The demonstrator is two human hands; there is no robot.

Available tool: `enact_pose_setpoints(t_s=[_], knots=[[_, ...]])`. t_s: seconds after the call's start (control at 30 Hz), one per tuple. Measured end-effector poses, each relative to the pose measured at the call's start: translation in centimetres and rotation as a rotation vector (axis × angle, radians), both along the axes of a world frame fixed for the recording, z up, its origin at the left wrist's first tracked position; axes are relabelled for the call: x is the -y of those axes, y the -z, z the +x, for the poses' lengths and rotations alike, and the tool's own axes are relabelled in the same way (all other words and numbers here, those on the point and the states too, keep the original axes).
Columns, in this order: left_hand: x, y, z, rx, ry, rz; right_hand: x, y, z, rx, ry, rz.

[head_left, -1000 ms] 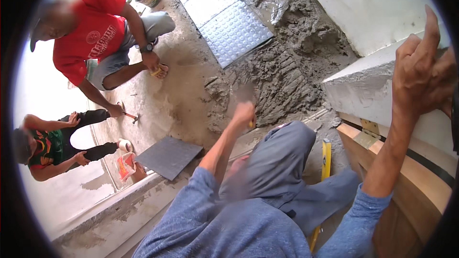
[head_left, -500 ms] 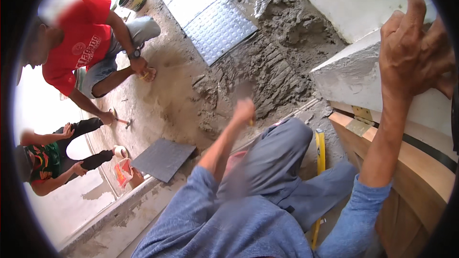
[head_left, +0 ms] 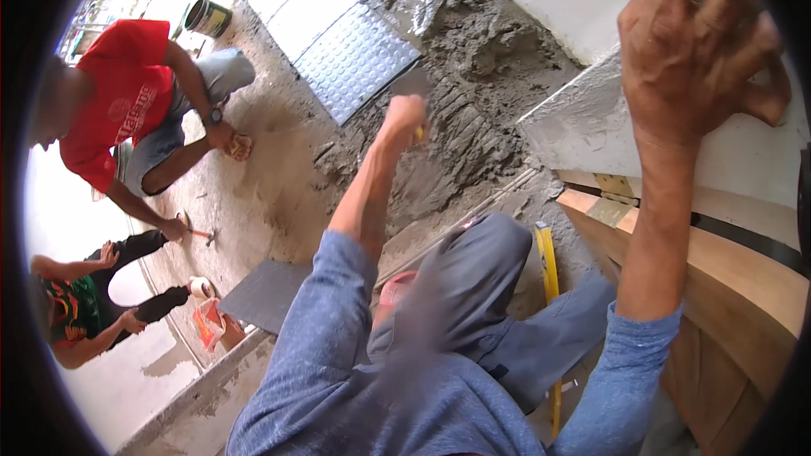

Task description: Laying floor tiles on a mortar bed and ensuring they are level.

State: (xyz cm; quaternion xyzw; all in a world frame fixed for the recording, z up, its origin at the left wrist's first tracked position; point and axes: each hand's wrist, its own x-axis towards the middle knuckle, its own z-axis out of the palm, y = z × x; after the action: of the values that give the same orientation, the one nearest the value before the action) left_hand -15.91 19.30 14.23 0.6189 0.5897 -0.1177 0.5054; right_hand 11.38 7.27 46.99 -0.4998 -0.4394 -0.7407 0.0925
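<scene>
My left hand (head_left: 404, 115) is closed around the yellow handle of a trowel (head_left: 414, 84), its grey blade lifted over the ridged wet mortar (head_left: 473, 143) on the floor. My right hand (head_left: 697, 46) presses with spread fingers against the white wall corner (head_left: 583, 131) at the upper right. A grey studded tile (head_left: 351, 59) lies set in the mortar beyond the trowel. My bent knee in blue trousers (head_left: 477, 287) fills the lower middle.
A person in a red shirt (head_left: 118, 110) squats at the left, hand near a small hammer (head_left: 201, 235). Another person (head_left: 76, 304) sits at the lower left. A dark loose tile (head_left: 262, 294), yellow level (head_left: 549, 270), bucket (head_left: 205, 17) and wooden door frame (head_left: 718, 287) surround me.
My left hand has risen and moved away from me with the trowel, from low by my knee to above the mortar. My right hand shifted left along the wall corner.
</scene>
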Motion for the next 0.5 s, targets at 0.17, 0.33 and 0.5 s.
enact_pose_setpoints(t_s=[0.17,0.33,0.5], knots=[[7.2,8.8,1.9,-0.041,0.484,0.307,-0.4,-0.6,-0.1,-0.006,-0.037,0.024],[17.6,1.7,-0.7,0.273,0.033,0.052,-1.5,1.2,0.0,-0.035,-0.121,0.123],[16.4,-8.4,-5.5,0.061,-0.068,-0.088,-3.3,1.1,-0.8,-0.096,-0.31,0.335]])
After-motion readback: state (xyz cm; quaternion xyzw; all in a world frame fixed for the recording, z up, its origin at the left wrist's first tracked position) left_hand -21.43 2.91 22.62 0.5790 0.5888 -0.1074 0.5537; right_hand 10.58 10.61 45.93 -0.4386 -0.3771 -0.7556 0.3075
